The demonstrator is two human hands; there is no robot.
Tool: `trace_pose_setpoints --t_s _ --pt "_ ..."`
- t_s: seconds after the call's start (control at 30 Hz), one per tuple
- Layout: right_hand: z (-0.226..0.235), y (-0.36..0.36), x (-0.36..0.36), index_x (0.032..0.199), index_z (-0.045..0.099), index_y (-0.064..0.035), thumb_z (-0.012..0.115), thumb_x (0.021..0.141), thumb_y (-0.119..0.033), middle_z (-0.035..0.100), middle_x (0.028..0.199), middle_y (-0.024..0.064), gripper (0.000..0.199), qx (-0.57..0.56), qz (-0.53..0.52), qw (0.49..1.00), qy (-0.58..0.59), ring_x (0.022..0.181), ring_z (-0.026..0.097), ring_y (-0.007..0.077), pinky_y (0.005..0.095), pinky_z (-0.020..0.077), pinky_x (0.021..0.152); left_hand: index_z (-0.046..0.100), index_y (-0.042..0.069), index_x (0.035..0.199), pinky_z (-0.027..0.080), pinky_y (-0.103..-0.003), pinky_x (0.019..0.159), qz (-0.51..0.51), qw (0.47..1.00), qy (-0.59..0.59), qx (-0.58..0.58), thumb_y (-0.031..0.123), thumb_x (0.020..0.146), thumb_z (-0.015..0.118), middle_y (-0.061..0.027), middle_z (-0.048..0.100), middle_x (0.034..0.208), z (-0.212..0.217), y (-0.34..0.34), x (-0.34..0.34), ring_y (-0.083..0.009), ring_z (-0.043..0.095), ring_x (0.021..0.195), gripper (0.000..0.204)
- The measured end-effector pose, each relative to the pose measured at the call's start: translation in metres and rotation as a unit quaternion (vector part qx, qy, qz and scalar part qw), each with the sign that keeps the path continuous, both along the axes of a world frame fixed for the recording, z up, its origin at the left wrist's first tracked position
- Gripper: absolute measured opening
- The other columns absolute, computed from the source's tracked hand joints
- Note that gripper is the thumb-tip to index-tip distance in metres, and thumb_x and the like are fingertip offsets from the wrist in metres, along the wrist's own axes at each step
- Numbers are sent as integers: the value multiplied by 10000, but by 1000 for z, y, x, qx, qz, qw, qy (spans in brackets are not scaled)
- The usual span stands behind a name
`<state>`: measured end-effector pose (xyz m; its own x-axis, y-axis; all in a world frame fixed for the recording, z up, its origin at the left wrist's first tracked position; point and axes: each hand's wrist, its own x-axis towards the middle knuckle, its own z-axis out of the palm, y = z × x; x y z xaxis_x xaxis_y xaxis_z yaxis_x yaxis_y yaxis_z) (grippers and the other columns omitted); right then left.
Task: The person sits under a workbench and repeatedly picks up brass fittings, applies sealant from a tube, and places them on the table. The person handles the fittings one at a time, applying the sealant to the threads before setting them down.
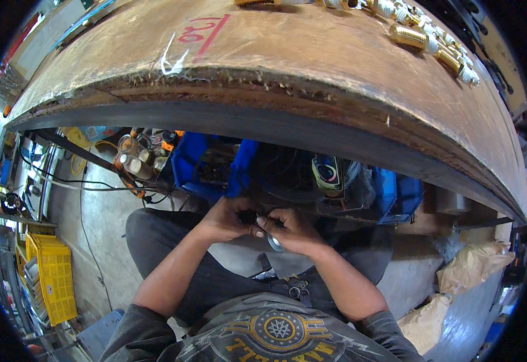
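Observation:
My left hand (232, 219) and my right hand (292, 231) are close together over my lap, just below the front edge of the workbench. The fingers of both are curled, and the fingertips nearly meet. From under my right hand shows part of a small round pale object (275, 244), whose kind is not clear. Whatever my left fingers pinch is too dark and small to make out. On the bench top (287, 45) lie several brass threaded fittings (409, 38), with white on the threads at one end.
Under the bench, blue bins (182, 163) stand before my knees, one holding small dark parts. Jars (134, 163) and cables are at their left. A yellow crate (52, 277) sits on the floor at left, brown paper (472, 268) at right. The bench edge overhangs my hands.

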<state>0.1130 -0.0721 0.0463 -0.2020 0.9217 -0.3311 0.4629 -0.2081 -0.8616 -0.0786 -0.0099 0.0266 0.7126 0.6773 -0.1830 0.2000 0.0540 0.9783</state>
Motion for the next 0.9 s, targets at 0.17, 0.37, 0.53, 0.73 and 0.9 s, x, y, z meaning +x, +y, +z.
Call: trace_pose_setpoints --t_s 0.17,0.37,0.53,0.73,0.9 --pt "-16 -2 -2 891 651 -5 587 933 -253 600 713 51 260 63 -29 996 48 685 531 120 312 426 623 653 8 1017 525 -326 797 79 994 -73 -36 139 629 884 -92 695 977 10 -6 3 -163 635 905 470" --pt "-10 -1 1 860 640 -28 565 936 -235 580 721 33 234 2 -8 999 43 695 509 115 302 419 634 678 13 985 513 -304 779 55 998 5 5 101 681 837 -90 705 929 -7 -3 -5 -143 649 847 355" --pt "-6 -2 -2 833 652 -53 552 940 -266 620 734 64 259 -2 -24 999 40 694 536 146 321 423 630 690 17 979 521 -302 730 74 995 12 72 111 665 844 -98 706 877 3 0 -3 -147 655 791 362" --pt "0 -2 -3 892 652 -9 555 937 -260 587 723 17 273 7 -22 998 66 684 503 98 291 411 617 688 14 1005 516 -295 713 74 993 24 83 202 607 885 -92 706 872 3 1 -5 -122 636 777 482" --pt "10 1 -2 900 663 -26 518 956 -308 638 804 49 322 -32 10 997 65 770 547 135 316 433 708 682 10 992 513 -302 718 50 993 42 102 234 577 902 -92 708 885 6 0 -5 -134 629 782 520"
